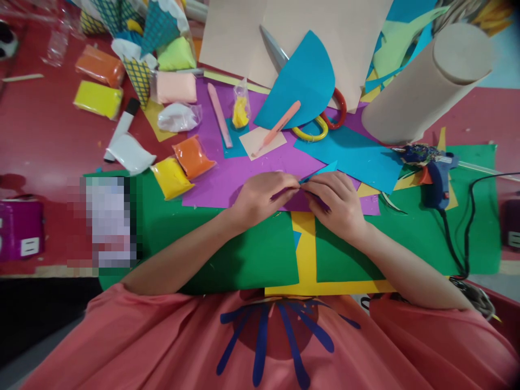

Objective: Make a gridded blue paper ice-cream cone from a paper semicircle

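Near the middle of the frame, the left hand [262, 197] and right hand [337, 203] meet, each grip closed, fingertips pinching a small piece of blue paper [320, 172] between them. Its pointed end shows above the right hand. Under them lies a purple sheet [244, 181], its lower edge overlapping green sheets [227, 249], with a yellow strip [306, 252] showing between these. Bare green lies below the left hand, running down toward the person's shirt. Just above the hands, an orange marker [278, 129] lies across a pale square [264, 142] and a blue cone shape [303, 81]; its small lettering is unreadable. That shape covers part of the scissors [337, 108]. Right of the hands, a glue gun [437, 181] trails its cord over green. At far left, a purple pack [20, 230] with a white label sits near the red counter's [36, 130] edge.
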`<control>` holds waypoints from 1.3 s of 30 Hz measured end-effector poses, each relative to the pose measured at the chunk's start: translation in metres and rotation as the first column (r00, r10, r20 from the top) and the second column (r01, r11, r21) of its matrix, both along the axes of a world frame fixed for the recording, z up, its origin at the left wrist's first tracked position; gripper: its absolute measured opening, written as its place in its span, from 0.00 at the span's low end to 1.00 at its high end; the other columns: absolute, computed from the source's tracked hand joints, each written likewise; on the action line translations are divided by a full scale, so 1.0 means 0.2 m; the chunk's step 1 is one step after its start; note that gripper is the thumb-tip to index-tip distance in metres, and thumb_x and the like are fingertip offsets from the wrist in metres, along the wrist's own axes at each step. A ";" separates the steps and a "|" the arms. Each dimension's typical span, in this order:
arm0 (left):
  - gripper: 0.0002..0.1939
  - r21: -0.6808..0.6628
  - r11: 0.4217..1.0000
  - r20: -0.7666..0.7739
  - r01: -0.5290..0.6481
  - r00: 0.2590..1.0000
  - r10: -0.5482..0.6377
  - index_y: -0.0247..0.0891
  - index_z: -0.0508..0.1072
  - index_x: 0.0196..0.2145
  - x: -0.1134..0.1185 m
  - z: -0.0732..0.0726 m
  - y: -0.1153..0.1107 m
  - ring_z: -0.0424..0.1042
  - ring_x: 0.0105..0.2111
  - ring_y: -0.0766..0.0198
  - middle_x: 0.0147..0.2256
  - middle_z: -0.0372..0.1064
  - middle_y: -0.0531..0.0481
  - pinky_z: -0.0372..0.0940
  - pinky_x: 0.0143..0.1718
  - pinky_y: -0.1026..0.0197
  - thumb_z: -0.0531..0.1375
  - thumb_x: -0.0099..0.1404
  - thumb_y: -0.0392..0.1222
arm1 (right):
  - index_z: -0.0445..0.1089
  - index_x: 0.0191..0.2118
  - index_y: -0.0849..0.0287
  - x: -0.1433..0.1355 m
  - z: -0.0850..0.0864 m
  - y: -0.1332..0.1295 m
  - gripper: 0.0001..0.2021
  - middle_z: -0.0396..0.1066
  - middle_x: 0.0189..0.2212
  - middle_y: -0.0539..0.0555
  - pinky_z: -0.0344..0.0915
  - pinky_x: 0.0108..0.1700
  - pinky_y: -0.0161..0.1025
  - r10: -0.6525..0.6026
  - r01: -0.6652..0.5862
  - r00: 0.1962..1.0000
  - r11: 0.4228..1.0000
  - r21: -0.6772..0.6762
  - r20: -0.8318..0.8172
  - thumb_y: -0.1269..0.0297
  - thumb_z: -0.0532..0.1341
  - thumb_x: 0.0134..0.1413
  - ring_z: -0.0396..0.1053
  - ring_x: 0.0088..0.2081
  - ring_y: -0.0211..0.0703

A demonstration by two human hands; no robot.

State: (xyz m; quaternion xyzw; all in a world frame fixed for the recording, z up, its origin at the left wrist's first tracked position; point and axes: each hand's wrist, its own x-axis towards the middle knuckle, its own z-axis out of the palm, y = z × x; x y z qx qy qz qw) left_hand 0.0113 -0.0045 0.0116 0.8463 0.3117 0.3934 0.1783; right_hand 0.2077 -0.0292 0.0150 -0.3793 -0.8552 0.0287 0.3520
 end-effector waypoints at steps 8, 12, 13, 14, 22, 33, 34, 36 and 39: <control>0.04 -0.123 0.992 0.030 -0.002 1.000 0.006 0.38 0.71 0.36 0.01 0.00 -0.01 0.77 0.35 0.70 0.34 0.77 0.54 0.69 0.38 0.69 0.56 0.70 0.36 | 0.68 0.42 0.58 0.00 0.00 0.01 0.09 0.75 0.36 0.56 0.67 0.38 0.41 0.001 -0.001 1.000 1.000 -0.005 -0.001 0.76 0.57 0.58 0.70 0.38 0.43; 0.04 -0.093 0.996 0.015 -0.011 1.000 0.012 0.38 0.71 0.37 0.01 0.00 -0.01 0.77 0.35 0.70 0.34 0.77 0.54 0.69 0.39 0.69 0.57 0.70 0.36 | 0.67 0.43 0.57 0.00 0.01 0.01 0.09 0.75 0.36 0.55 0.67 0.37 0.41 0.002 -0.001 1.000 1.000 -0.008 0.005 0.76 0.56 0.59 0.71 0.37 0.43; 0.04 -0.068 0.998 0.008 -0.012 1.000 0.013 0.38 0.71 0.37 0.00 0.00 0.00 0.77 0.35 0.70 0.34 0.77 0.54 0.69 0.38 0.69 0.57 0.70 0.36 | 0.67 0.43 0.57 0.00 0.01 0.01 0.09 0.75 0.36 0.55 0.68 0.37 0.41 0.003 -0.003 1.000 1.000 -0.005 0.003 0.76 0.56 0.59 0.71 0.37 0.43; 0.03 -0.039 0.999 -0.002 -0.013 1.000 0.013 0.38 0.71 0.38 0.00 0.00 0.00 0.77 0.35 0.70 0.35 0.78 0.54 0.69 0.38 0.69 0.57 0.70 0.36 | 0.67 0.43 0.58 0.00 0.01 0.01 0.09 0.75 0.36 0.56 0.68 0.37 0.41 0.004 -0.004 1.000 1.000 -0.001 0.000 0.76 0.57 0.58 0.71 0.37 0.43; 0.05 0.036 0.999 -0.079 -0.014 0.997 0.017 0.37 0.71 0.38 -0.01 0.00 0.00 0.77 0.34 0.68 0.34 0.78 0.52 0.69 0.38 0.67 0.55 0.71 0.37 | 0.67 0.41 0.59 0.00 0.01 0.01 0.08 0.76 0.35 0.57 0.68 0.37 0.41 0.008 -0.009 1.000 1.000 0.026 0.009 0.77 0.58 0.58 0.72 0.36 0.43; 0.06 -0.107 0.994 -0.034 -0.028 0.999 0.024 0.38 0.73 0.36 -0.01 0.00 0.01 0.78 0.36 0.69 0.35 0.78 0.53 0.70 0.40 0.69 0.56 0.70 0.38 | 0.70 0.42 0.59 0.02 0.02 0.01 0.07 0.76 0.36 0.56 0.68 0.37 0.40 -0.005 0.005 1.000 1.000 -0.012 0.022 0.73 0.58 0.60 0.72 0.37 0.43; 0.04 -0.117 0.993 -0.004 -0.017 1.000 0.016 0.38 0.73 0.37 -0.01 0.00 0.01 0.78 0.37 0.69 0.36 0.78 0.53 0.70 0.40 0.69 0.57 0.69 0.37 | 0.70 0.42 0.59 0.03 0.02 0.02 0.07 0.76 0.36 0.57 0.68 0.37 0.40 -0.001 0.001 1.000 1.000 -0.014 0.016 0.73 0.58 0.59 0.72 0.37 0.43; 0.02 -0.144 0.989 0.040 -0.016 0.999 0.022 0.38 0.72 0.37 -0.01 0.00 0.00 0.78 0.37 0.70 0.36 0.78 0.54 0.70 0.41 0.69 0.59 0.68 0.36 | 0.70 0.42 0.59 0.03 0.02 0.02 0.07 0.76 0.35 0.57 0.69 0.37 0.41 0.004 -0.003 1.000 1.000 -0.012 0.008 0.73 0.59 0.59 0.73 0.37 0.44; 0.02 -0.210 0.975 0.057 -0.067 0.995 0.081 0.38 0.71 0.38 0.00 -0.01 -0.01 0.78 0.37 0.70 0.36 0.78 0.54 0.71 0.39 0.70 0.60 0.68 0.38 | 0.71 0.41 0.59 0.03 0.02 0.02 0.07 0.77 0.35 0.57 0.70 0.38 0.41 0.004 -0.004 1.000 1.000 -0.010 0.009 0.73 0.59 0.59 0.73 0.37 0.44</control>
